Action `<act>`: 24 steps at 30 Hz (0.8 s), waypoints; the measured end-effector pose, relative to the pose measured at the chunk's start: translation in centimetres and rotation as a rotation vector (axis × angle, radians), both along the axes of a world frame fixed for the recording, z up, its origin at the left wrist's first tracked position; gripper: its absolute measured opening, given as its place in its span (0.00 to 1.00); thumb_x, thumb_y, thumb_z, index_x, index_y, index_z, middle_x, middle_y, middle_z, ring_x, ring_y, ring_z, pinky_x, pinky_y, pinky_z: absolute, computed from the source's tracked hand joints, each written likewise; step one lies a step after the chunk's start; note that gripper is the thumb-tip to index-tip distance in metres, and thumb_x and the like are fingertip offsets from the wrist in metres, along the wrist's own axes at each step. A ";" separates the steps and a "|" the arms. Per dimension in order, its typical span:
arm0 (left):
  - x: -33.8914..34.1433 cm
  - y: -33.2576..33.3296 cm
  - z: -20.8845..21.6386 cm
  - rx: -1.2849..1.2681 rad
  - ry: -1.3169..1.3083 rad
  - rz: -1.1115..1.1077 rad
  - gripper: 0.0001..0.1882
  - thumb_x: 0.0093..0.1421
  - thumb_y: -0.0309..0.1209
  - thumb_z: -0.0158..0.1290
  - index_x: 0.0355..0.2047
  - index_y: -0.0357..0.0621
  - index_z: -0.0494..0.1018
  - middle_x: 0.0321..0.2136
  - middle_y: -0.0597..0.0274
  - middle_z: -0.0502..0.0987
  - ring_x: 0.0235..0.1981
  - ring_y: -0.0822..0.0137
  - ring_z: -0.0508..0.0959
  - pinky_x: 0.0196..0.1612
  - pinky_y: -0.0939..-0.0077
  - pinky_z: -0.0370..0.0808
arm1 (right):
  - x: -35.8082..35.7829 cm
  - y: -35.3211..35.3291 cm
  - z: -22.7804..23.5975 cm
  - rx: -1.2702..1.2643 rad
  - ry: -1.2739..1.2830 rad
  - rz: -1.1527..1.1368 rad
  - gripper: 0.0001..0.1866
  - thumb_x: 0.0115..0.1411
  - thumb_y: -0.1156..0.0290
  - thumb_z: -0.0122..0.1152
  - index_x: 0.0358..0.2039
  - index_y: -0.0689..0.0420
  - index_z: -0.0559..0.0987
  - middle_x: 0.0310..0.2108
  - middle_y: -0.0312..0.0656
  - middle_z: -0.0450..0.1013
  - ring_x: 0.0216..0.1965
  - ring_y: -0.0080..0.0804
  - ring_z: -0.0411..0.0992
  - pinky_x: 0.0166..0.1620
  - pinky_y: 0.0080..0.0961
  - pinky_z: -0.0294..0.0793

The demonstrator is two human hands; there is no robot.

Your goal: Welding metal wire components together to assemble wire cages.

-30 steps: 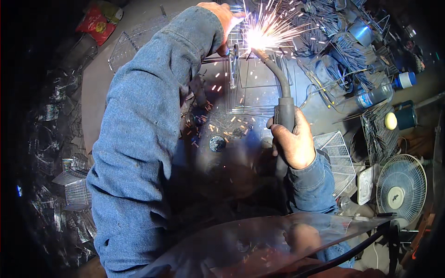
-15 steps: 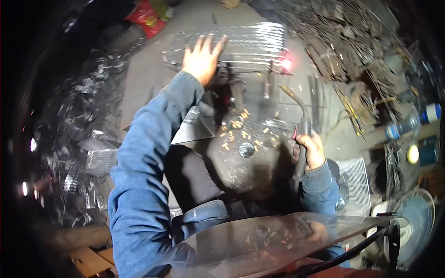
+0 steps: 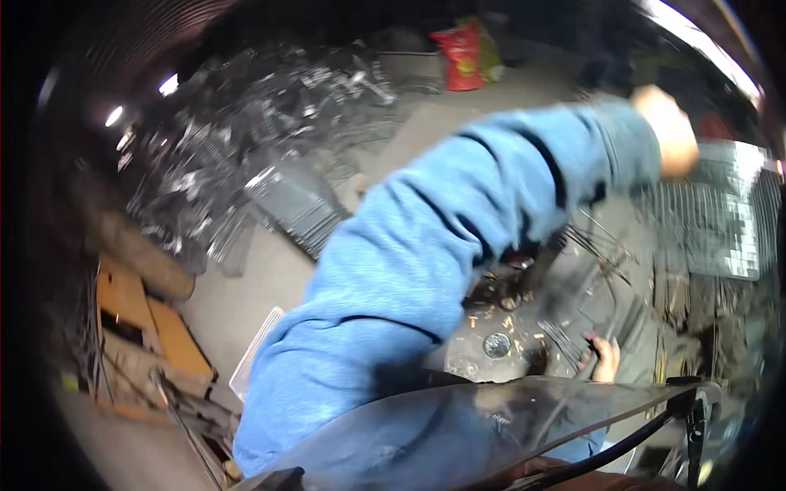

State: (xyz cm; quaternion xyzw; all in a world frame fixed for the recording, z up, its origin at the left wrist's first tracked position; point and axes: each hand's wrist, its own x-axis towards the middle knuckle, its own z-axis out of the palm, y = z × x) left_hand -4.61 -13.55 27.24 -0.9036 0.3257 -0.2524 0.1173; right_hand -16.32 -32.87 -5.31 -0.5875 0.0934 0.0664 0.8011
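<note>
My left arm, in a blue sleeve, reaches across to the upper right. At its end my left hand (image 3: 667, 135) is closed and blurred, at the upper left corner of a shiny wire rack (image 3: 720, 221); the hand seems to grip it, though the fingertips are hidden. The rack hangs over the right side. Low on the right, my right hand (image 3: 606, 360) is closed around the handle of a welding torch (image 3: 591, 337) with a red trigger. The clear face shield (image 3: 458, 417) covers part of that forearm. Small tan bits lie around a round metal piece (image 3: 497, 344).
A large heap of shiny wire racks (image 3: 246, 123) fills the upper left. Another flat rack (image 3: 299, 204) lies beside it. A red bag (image 3: 461, 57) stands at the back. At lower left are an orange-brown box (image 3: 151, 327) and a thick brown roll (image 3: 135, 241). Thin rods (image 3: 598, 254) lie beyond my right hand.
The view has turned left. My left hand has swung from the middle to the far right, and the wire rack has gone with it. The red glow at the rack's edge is gone.
</note>
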 end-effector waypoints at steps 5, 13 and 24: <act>-2.1 11.3 -5.4 -0.057 0.251 0.064 0.13 0.46 0.35 0.50 0.29 0.45 0.79 0.28 0.54 0.79 0.32 0.57 0.79 0.36 0.64 0.76 | -0.3 -1.5 -3.1 -0.232 -0.297 -0.146 0.14 0.50 0.64 0.53 0.34 0.59 0.70 0.26 0.40 0.70 0.13 0.21 0.62 0.12 0.18 0.63; -20.7 57.5 7.1 -0.688 -0.971 0.838 0.21 0.55 0.44 0.54 0.46 0.46 0.72 0.38 0.57 0.78 0.37 0.63 0.78 0.41 0.75 0.73 | -2.0 -1.7 -1.8 -0.076 -0.089 -0.089 0.14 0.51 0.66 0.52 0.36 0.59 0.69 0.26 0.41 0.70 0.12 0.21 0.60 0.11 0.18 0.62; -18.3 58.1 -30.7 0.161 0.630 1.239 0.22 0.52 0.30 0.47 0.50 0.56 0.69 0.48 0.60 0.71 0.53 0.56 0.68 0.53 0.57 0.67 | -10.9 1.0 -6.3 -0.407 0.195 0.196 0.08 0.49 0.77 0.47 0.31 0.62 0.67 0.16 0.44 0.68 0.07 0.31 0.62 0.08 0.26 0.64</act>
